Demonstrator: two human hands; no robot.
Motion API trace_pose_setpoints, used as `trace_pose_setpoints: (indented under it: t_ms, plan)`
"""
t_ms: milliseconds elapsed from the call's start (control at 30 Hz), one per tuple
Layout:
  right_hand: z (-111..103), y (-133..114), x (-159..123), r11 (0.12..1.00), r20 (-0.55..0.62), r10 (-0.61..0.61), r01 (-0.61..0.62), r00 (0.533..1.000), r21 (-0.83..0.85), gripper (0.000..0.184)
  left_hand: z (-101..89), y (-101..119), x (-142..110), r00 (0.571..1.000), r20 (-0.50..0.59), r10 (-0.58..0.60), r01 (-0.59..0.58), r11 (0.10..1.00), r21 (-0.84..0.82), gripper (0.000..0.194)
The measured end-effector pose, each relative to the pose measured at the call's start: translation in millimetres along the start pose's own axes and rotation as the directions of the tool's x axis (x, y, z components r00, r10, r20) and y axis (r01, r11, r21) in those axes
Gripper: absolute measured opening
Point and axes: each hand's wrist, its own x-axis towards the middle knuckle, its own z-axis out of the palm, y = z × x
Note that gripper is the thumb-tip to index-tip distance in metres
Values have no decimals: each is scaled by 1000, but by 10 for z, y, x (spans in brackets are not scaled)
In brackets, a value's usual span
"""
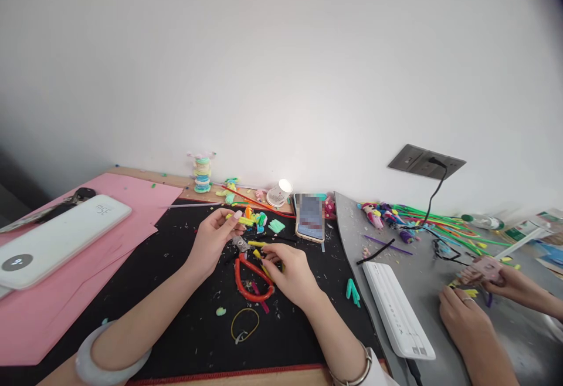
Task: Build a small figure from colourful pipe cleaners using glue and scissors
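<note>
My left hand [213,236] is raised a little over the black mat [145,292], its fingers pinched on a yellow-green pipe-cleaner piece [240,219]. My right hand [290,271] rests on the mat with its fingertips closed on a short yellow piece [259,254]. Red-handled pliers [250,277] lie between the two hands, jaws pointing up towards the left hand. A small pile of green, orange and yellow cut pieces [261,220] sits just beyond the hands.
A phone [310,217] lies right of the pile, a white cup [280,192] behind it. A white device [53,239] rests on pink paper [65,292] at left. A rubber band [245,323] lies near the front. A co-worker's hands [475,298] work at right beside a white keyboard [396,310] and green pipe cleaners [444,224].
</note>
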Motion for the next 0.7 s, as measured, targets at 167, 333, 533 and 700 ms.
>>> trace_pose_setpoints:
  t_ms: [167,333,533,700]
  plan:
    - [-181,67,-2,982,-299,64,-113,952,-149,24,-16,5,-3,1000,16,3,-3,1000,11,24]
    - [-245,218,1,941,-304,197,-266,932,-207,20,-16,10,-17,999,20,-29,28,999,36,25]
    - [-252,203,6,983,51,127,-118,991,-143,27,-37,-19,5,1000,11,-28,27,997,69,29]
    - [-261,219,-26,987,81,96,-84,992,-140,30,-44,-48,15,996,28,-82,80,993,85,33]
